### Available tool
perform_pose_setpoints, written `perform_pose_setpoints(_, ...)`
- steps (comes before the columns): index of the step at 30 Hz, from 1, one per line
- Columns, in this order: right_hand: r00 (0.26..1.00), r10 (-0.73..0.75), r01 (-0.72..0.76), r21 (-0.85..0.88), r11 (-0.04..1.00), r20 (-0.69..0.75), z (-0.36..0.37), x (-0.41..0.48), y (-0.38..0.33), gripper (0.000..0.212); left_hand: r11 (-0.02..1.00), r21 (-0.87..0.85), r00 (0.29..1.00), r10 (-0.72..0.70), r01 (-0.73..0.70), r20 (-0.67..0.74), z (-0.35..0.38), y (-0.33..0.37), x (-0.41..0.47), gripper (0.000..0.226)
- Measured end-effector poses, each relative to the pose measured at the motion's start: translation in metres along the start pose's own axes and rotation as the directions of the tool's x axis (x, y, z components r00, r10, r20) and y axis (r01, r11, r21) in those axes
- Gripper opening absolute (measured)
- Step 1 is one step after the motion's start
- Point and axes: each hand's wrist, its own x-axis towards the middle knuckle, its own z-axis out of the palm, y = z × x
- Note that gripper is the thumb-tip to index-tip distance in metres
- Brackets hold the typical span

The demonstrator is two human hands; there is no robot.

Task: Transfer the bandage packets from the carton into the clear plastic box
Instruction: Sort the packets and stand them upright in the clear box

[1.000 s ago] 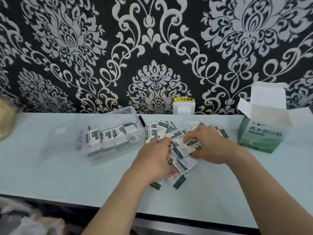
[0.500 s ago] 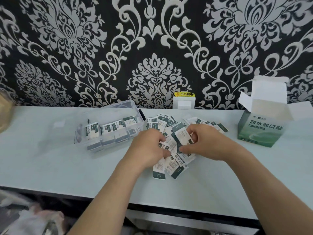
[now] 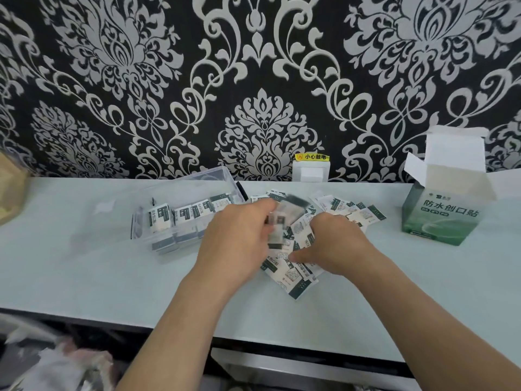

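Note:
Several white-and-dark-green bandage packets lie scattered in a pile on the pale table. My left hand grips a blurred stack of packets, lifted just above the pile. Beside it, my right hand rests on the pile with its fingers curled over loose packets. The clear plastic box stands left of the pile, with rows of packets upright inside it. An open green-and-white carton stands at the right, flaps up.
A white wall socket with a yellow warning label sits at the back against patterned wallpaper. The table's front edge runs dark below my forearms. A brownish object shows at the far left edge.
My left hand has risen from the pile with a stack of packets and shifted toward the box. My right hand has dropped lower onto the pile.

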Motion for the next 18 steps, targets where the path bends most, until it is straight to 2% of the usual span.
perform_pose_setpoints(3, 1.000, 0.000, -0.001, 0.050, 0.999, 0.023, -0.001, 0.000, 0.000, 0.039, 0.990, -0.138, 0.999, 0.038, -0.040, -0.016, 0.006, 0.004, -0.001, 0.005)
perform_pose_setpoints(5, 1.000, -0.022, 0.022, 0.154, 0.988, -0.003, -0.005, 0.000, 0.003, 0.021, 0.945, -0.322, 0.999, -0.050, 0.052, 0.015, 0.011, 0.001, 0.005, 0.008)
perform_pose_setpoints(7, 0.996, -0.056, 0.076, 0.325, 0.943, -0.068, -0.011, 0.000, 0.008, 0.029, 0.870, -0.470, 0.989, -0.137, 0.149, 0.060, 0.017, -0.001, 0.011, 0.007)
perform_pose_setpoints(10, 0.994, -0.095, 0.104, 0.654, 0.750, -0.049, -0.018, -0.004, 0.013, 0.048, 0.752, -0.610, 0.969, -0.196, 0.249, 0.153, 0.024, 0.007, 0.015, 0.008)
perform_pose_setpoints(12, 0.990, -0.144, 0.100, 0.772, 0.628, -0.011, -0.019, -0.008, 0.013, 0.054, 0.696, -0.658, 0.957, -0.218, 0.289, 0.190, 0.030, 0.014, 0.017, 0.014)
perform_pose_setpoints(13, 0.984, -0.175, 0.119, 0.795, 0.595, -0.016, -0.019, -0.009, 0.011, 0.052, 0.703, -0.651, 0.958, -0.222, 0.286, 0.181, 0.033, 0.018, 0.017, 0.020)
perform_pose_setpoints(14, 0.979, -0.199, 0.149, 0.813, 0.563, -0.042, -0.016, -0.009, 0.009, 0.047, 0.767, -0.590, 0.967, -0.208, 0.254, 0.145, 0.035, 0.020, 0.017, 0.027)
perform_pose_setpoints(16, 0.977, -0.170, 0.201, 0.821, 0.535, -0.128, -0.013, -0.009, 0.005, 0.031, 0.949, -0.299, 0.994, -0.096, 0.104, 0.042, 0.038, 0.023, 0.018, 0.033)
perform_pose_setpoints(18, 0.975, -0.101, 0.219, 0.810, 0.544, -0.196, -0.011, -0.005, 0.006, 0.025, 0.999, -0.048, 1.000, 0.004, -0.004, 0.003, 0.038, 0.023, 0.017, 0.033)
